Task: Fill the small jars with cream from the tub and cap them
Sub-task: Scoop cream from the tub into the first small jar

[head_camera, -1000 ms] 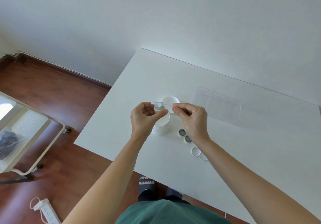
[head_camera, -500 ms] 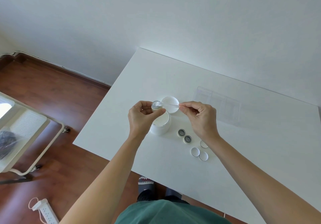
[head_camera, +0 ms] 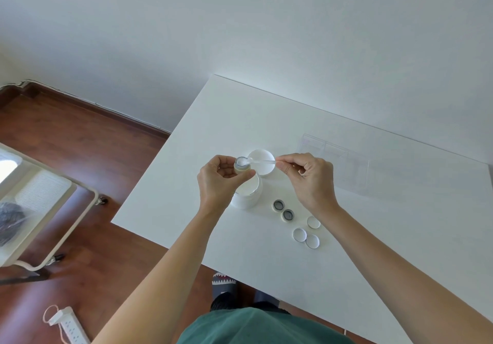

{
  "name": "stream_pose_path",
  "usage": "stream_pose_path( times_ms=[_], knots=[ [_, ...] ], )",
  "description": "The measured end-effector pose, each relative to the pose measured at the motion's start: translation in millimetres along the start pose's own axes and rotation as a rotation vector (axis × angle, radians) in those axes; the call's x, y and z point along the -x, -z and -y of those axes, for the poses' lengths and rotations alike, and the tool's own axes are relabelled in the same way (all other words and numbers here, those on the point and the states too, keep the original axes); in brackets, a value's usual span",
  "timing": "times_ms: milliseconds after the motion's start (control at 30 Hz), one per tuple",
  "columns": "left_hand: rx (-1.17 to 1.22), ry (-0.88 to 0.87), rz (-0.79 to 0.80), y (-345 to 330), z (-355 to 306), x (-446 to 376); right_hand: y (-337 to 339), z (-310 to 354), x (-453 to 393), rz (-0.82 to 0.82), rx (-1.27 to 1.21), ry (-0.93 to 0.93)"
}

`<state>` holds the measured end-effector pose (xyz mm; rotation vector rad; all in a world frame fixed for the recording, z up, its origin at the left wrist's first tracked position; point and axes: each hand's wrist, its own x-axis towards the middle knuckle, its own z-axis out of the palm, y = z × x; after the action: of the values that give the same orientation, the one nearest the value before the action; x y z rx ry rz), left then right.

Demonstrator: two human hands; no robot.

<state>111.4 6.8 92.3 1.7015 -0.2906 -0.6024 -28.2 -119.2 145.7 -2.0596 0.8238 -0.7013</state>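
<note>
My left hand (head_camera: 221, 181) grips a small glass jar (head_camera: 241, 164) above the open white cream tub (head_camera: 248, 193). White cream shows in the jar's mouth. My right hand (head_camera: 306, 181) pinches a thin clear spatula (head_camera: 260, 160), and its tip lies in the jar's mouth. The tub's white lid (head_camera: 262, 162) lies just behind the tub. Two more small jars (head_camera: 283, 210) stand open on the white table (head_camera: 373, 237), right of the tub. Three small white caps (head_camera: 306, 233) lie near them, toward the table's front.
A clear plastic tray (head_camera: 337, 162) with compartments sits at the back right of the table. To the left, on the wooden floor, stands a white cart (head_camera: 40, 210). A power strip (head_camera: 69, 325) lies on the floor near the table's front edge.
My right hand has drawn to the right, uncovering the third cap. The spatula's tip has stayed at the jar's mouth. My left hand with the jar has barely shifted.
</note>
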Motion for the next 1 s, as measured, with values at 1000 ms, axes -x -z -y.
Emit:
stream_pose_path(
  times_ms=[1000],
  knots=[
    [-0.269,-0.248,-0.110,-2,3,6,-2,23,1,0.027,0.136,0.088]
  ],
)
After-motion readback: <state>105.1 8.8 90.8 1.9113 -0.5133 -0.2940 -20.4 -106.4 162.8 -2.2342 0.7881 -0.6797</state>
